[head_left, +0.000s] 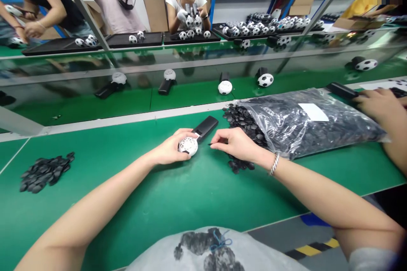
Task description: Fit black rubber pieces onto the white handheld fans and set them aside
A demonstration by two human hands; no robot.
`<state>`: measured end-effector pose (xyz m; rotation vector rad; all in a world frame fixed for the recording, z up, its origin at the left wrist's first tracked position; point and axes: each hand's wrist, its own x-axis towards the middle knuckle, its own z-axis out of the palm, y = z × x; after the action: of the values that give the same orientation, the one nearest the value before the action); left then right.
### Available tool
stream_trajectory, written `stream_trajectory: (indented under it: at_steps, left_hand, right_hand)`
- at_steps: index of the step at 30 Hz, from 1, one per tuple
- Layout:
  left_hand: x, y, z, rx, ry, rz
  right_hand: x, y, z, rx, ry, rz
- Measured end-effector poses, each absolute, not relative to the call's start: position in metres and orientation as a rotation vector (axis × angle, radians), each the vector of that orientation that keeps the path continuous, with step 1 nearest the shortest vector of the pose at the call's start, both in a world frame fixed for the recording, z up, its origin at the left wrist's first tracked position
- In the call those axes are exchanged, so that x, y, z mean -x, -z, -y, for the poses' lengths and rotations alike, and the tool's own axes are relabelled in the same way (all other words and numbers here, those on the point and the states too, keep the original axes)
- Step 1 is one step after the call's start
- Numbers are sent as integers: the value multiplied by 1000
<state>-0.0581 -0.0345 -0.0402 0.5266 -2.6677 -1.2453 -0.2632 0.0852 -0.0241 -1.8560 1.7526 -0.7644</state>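
My left hand [171, 147] is wrapped round a white ball-shaped head with a black handle, a soccer-ball device [190, 146]; its black handle [206, 128] points away to the upper right. The ball shows a pattern of recesses and a few black patches. Just right of it, my right hand [233, 142] pinches a small black piece [210, 144] between thumb and fingertips, apart from the ball. Behind my right hand, a heap of black pieces [241, 120] spills from the mouth of a clear plastic bag [286, 125] with a white label.
A smaller pile of black pieces [46, 172] lies on the green table [133, 203] at left. Beyond the pale ledge, several soccer-ball devices [225, 87] rest on a green belt. A co-worker's hand [380, 103] is at right by a black handle; other people work across the line.
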Motion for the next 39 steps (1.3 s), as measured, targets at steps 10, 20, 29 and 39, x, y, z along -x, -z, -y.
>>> stream_trajectory:
  at_steps: [10, 20, 29, 39]
  left_hand:
    - [68, 48, 22, -711, 1190, 2487]
    - [74, 46, 17, -786, 1187, 2453]
    - [71, 44, 50, -665, 1536, 2429]
    - [146, 56, 193, -1354, 786, 2210]
  right_hand:
    - [247, 32, -58, 2346, 706, -1282]
    - [247, 42, -41, 2199, 870, -1305]
    - [283, 41, -32, 2312, 499, -1556]
    - [352, 37, 61, 1493, 485, -2457]
